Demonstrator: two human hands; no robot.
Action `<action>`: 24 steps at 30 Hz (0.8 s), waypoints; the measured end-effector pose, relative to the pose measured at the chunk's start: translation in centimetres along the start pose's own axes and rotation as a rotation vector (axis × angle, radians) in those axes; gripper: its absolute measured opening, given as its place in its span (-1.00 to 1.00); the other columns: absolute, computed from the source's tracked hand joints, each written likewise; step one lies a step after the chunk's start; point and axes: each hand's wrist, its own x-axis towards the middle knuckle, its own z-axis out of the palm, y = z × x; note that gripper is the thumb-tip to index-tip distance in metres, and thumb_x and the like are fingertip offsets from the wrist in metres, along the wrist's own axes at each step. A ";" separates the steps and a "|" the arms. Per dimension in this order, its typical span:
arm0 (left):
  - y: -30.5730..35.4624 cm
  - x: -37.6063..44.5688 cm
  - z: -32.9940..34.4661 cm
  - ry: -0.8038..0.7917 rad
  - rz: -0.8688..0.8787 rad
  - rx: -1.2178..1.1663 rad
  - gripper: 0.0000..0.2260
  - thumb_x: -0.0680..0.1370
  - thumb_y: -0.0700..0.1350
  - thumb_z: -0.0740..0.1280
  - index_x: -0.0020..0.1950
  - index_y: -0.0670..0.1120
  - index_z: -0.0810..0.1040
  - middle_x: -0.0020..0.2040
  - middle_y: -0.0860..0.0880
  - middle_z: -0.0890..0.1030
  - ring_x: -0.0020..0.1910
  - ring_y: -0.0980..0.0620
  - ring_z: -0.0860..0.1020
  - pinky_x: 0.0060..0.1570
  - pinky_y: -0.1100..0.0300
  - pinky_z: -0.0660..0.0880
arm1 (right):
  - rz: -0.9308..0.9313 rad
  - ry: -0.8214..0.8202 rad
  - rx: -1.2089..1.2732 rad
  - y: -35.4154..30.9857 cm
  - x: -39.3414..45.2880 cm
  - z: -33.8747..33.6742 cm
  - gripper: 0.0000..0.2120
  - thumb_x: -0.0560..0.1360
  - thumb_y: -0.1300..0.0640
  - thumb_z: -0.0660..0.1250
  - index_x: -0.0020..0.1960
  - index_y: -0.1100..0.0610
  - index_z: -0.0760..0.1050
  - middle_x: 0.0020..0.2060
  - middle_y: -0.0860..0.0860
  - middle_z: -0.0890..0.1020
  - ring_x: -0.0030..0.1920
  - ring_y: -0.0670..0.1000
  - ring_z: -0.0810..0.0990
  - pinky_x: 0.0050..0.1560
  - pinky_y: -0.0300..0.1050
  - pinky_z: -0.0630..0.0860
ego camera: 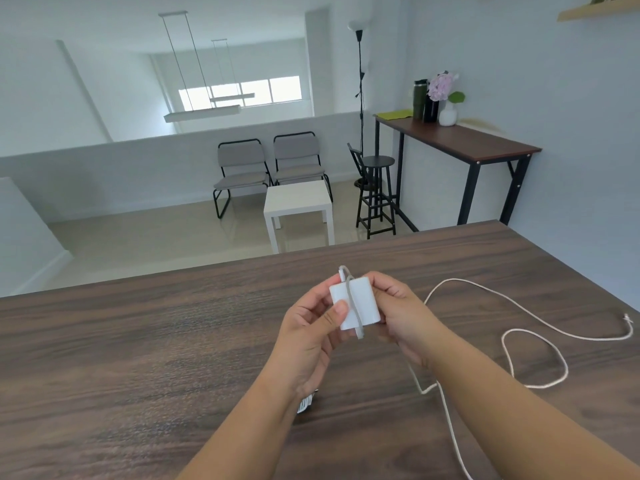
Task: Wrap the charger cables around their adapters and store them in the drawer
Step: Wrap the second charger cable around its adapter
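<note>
A white square adapter is held above the dark wooden table between both hands. My left hand grips its left side, thumb pressed on the front face. My right hand holds its right edge with curled fingers. One turn of the white braided cable runs across the adapter's face; the rest trails in loose loops over the table to the right, its plug end near the right edge. No drawer is in view.
A small black-and-white item peeks out under my left wrist. Beyond the table's far edge stand a white side table, two grey chairs, a black stool and a tall desk with bottles and a vase.
</note>
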 end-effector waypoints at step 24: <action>-3.2 2.8 4.7 0.266 0.057 0.184 -0.71 0.50 -0.26 0.38 0.22 -0.13 0.57 -0.02 -0.06 0.64 -0.10 0.02 0.65 -0.20 0.19 0.61 | -0.396 -0.064 -1.154 0.7 -2.7 -8.5 -0.73 0.56 -0.05 0.09 -0.08 -0.03 0.54 -0.32 -0.14 0.56 -0.26 -0.06 0.50 -0.16 -0.04 0.50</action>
